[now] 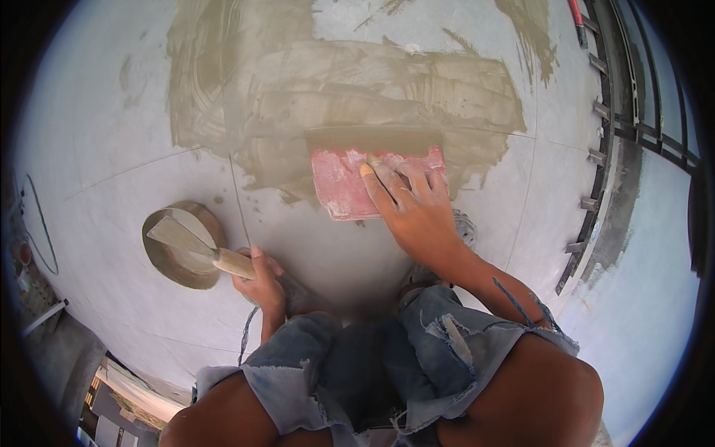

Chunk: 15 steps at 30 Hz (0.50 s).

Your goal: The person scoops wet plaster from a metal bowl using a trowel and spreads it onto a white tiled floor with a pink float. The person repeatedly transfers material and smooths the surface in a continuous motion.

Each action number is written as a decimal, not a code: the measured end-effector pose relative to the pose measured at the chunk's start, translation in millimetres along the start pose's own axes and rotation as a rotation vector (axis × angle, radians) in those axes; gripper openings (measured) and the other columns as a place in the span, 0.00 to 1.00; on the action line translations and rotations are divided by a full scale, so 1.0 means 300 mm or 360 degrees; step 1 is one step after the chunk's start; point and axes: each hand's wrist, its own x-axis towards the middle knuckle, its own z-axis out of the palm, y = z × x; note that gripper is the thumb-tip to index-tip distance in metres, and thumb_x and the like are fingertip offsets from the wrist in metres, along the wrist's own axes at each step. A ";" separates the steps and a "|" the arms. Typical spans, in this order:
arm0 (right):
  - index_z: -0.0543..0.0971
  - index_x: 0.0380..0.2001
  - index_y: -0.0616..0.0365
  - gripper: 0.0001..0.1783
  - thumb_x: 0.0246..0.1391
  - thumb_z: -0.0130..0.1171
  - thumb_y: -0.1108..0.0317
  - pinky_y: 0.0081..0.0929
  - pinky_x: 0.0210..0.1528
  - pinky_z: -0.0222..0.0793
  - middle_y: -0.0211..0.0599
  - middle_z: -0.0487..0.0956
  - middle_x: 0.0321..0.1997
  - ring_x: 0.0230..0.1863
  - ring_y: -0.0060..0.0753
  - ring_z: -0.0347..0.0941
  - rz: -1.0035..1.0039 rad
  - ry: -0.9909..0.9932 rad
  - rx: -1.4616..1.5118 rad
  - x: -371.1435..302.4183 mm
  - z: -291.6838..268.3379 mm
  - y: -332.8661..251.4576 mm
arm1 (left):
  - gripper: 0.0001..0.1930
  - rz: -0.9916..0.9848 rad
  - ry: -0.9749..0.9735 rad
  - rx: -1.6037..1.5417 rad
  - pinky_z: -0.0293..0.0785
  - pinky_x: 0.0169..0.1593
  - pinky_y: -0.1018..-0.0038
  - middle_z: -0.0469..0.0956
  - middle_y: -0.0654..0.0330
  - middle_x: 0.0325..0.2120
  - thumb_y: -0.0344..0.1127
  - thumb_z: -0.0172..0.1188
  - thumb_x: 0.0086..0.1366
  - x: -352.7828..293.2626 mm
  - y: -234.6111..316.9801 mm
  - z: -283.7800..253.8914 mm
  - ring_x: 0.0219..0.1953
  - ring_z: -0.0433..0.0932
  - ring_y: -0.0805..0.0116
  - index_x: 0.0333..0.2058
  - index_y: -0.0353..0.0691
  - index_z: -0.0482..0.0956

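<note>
A scraper (182, 237) is grasped by its handle in the left hand (261, 283), its blade held over a round bowl (164, 267). A red spreader (342, 188) is gripped by the right hand (415, 201), fingers laid across it, and is placed at the paste (313, 93) smeared on the pale floor (112, 216).

Pale floor (112, 160) with olive-grey paste (387, 97) (ragged at the edges) and a round container (162, 261).

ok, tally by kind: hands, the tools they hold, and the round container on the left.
Left hand and right hand: 2
Putty knife: 1
Red spreader: 1
Round container: 1
Total: 5
</note>
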 end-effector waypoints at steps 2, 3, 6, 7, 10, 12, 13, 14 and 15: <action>0.82 0.60 0.62 0.30 0.51 0.64 0.68 0.42 0.50 0.73 0.43 0.81 0.61 0.57 0.44 0.76 -0.0002 0.0002 0.0007 -0.033 -0.024 -0.025 | 0.11 0.0008 0.0021 0.0006 0.68 0.24 0.73 0.72 0.60 0.19 0.34 0.62 0.76 0.000 0.008 0.001 0.18 0.71 0.71 0.40 0.35 0.69; 0.82 0.60 0.62 0.30 0.51 0.64 0.68 0.42 0.50 0.73 0.43 0.80 0.61 0.57 0.44 0.76 -0.0006 -0.0001 0.0009 -0.056 -0.035 -0.038 | 0.11 0.0015 0.0024 0.0014 0.68 0.24 0.73 0.72 0.60 0.19 0.34 0.62 0.76 -0.003 0.007 0.002 0.18 0.71 0.71 0.40 0.35 0.69; 0.81 0.60 0.63 0.30 0.51 0.64 0.68 0.42 0.50 0.73 0.43 0.81 0.61 0.57 0.44 0.76 -0.0001 -0.0099 -0.0006 -0.100 -0.040 -0.059 | 0.11 0.0016 0.0020 0.0015 0.68 0.25 0.73 0.72 0.60 0.19 0.34 0.62 0.76 -0.001 0.005 -0.002 0.18 0.71 0.71 0.40 0.34 0.69; 0.81 0.60 0.63 0.30 0.51 0.63 0.68 0.42 0.50 0.73 0.43 0.81 0.61 0.57 0.44 0.76 0.0002 -0.0079 -0.0004 -0.100 -0.032 -0.056 | 0.11 0.0010 0.0014 0.0008 0.68 0.25 0.73 0.72 0.60 0.20 0.33 0.62 0.76 -0.003 0.002 -0.001 0.18 0.71 0.71 0.40 0.34 0.69; 0.81 0.60 0.63 0.30 0.51 0.63 0.68 0.42 0.51 0.73 0.43 0.81 0.61 0.57 0.44 0.76 0.0019 -0.0034 -0.0002 -0.058 -0.005 -0.040 | 0.11 -0.0016 0.0008 0.0025 0.68 0.25 0.73 0.72 0.60 0.19 0.34 0.62 0.76 0.000 0.001 0.001 0.18 0.71 0.71 0.40 0.34 0.70; 0.81 0.60 0.63 0.30 0.51 0.63 0.68 0.42 0.51 0.73 0.43 0.81 0.60 0.57 0.44 0.76 0.0038 -0.0020 -0.0009 -0.013 -0.002 -0.022 | 0.11 -0.0020 -0.0004 0.0036 0.68 0.25 0.73 0.72 0.60 0.19 0.34 0.62 0.76 0.000 0.001 0.002 0.18 0.71 0.71 0.40 0.34 0.70; 0.81 0.60 0.63 0.30 0.51 0.63 0.68 0.42 0.51 0.73 0.43 0.81 0.60 0.57 0.44 0.76 0.0048 0.0006 -0.0010 -0.004 0.004 -0.016 | 0.11 -0.0020 -0.0010 0.0042 0.68 0.25 0.73 0.72 0.60 0.19 0.34 0.62 0.76 0.001 0.003 0.002 0.18 0.71 0.71 0.40 0.34 0.70; 0.81 0.60 0.63 0.30 0.51 0.63 0.69 0.42 0.52 0.73 0.42 0.81 0.60 0.57 0.44 0.76 0.0059 0.0032 -0.0012 0.002 0.010 -0.010 | 0.11 -0.0011 -0.0010 0.0030 0.68 0.25 0.73 0.72 0.60 0.19 0.34 0.62 0.76 0.001 0.002 0.001 0.18 0.71 0.71 0.40 0.34 0.70; 0.81 0.60 0.63 0.30 0.51 0.63 0.69 0.42 0.52 0.73 0.42 0.81 0.60 0.57 0.44 0.76 0.0065 0.0062 -0.0010 0.009 0.016 -0.009 | 0.11 0.0003 -0.0005 0.0019 0.68 0.25 0.73 0.72 0.60 0.19 0.34 0.62 0.76 0.003 -0.002 -0.002 0.18 0.71 0.71 0.40 0.34 0.70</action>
